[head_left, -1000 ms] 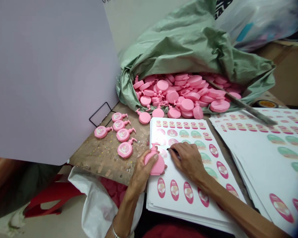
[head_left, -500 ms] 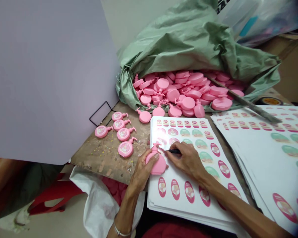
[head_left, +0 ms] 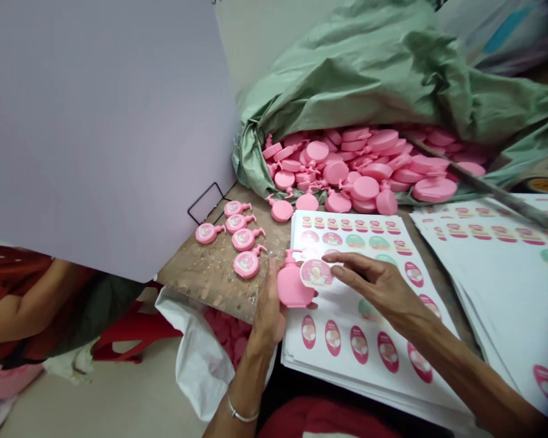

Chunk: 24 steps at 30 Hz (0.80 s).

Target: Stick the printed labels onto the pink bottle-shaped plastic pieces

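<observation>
My left hand (head_left: 267, 304) is closed around a pink pump bottle (head_left: 295, 291), held upright with its blank face toward me. Between the fingertips of my right hand (head_left: 386, 289) is a pale pink oval sticker (head_left: 316, 274), peeled free, its left edge close to or against the bottle's upper right side. Both hands are above a stack of sticker sheets (head_left: 338, 313) printed with pink, green and oval labels. Left of it lie several pink pump bottles with stickers on their faces (head_left: 246, 264).
Behind, a green sack (head_left: 347, 79) spills many plain pink bottles (head_left: 365, 188). A long strip (head_left: 497, 188) lies across its mouth. More sheets (head_left: 484, 280) lie at right. A white sack (head_left: 201, 359) hangs below the table's edge; a large pale panel (head_left: 95, 134) hides part of another person (head_left: 27, 298).
My right hand has lifted a sticker off the sheet and brought it to the bottle. The black tool seen in that hand before no longer shows. The view has shifted left.
</observation>
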Each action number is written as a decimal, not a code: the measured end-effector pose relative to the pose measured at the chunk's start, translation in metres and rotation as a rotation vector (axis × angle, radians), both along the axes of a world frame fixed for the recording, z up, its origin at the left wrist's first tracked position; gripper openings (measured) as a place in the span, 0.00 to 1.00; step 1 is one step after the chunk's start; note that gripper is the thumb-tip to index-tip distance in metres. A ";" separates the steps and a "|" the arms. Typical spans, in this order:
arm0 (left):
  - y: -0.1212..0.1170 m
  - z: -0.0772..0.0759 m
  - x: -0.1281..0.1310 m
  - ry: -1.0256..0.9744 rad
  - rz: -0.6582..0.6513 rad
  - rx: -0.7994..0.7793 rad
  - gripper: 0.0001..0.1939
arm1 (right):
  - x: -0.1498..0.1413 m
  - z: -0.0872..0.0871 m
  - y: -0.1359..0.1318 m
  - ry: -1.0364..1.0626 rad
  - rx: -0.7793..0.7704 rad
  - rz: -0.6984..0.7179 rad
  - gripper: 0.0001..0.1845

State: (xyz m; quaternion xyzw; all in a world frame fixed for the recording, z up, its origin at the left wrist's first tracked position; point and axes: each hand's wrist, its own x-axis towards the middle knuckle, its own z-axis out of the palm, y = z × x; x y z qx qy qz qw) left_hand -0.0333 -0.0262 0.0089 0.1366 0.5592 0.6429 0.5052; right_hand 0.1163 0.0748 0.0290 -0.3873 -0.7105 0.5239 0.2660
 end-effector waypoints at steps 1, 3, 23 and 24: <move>0.001 0.002 0.002 -0.030 -0.003 0.007 0.35 | -0.001 0.003 -0.005 -0.009 0.000 0.028 0.19; 0.003 0.005 0.005 -0.112 -0.023 0.035 0.37 | -0.003 0.004 -0.012 -0.018 -0.019 0.058 0.20; 0.002 0.010 0.012 -0.191 -0.020 0.042 0.31 | -0.006 0.003 -0.021 -0.024 0.034 0.028 0.19; 0.002 0.009 0.012 -0.193 -0.018 0.036 0.31 | -0.006 0.003 -0.021 -0.024 0.034 0.030 0.19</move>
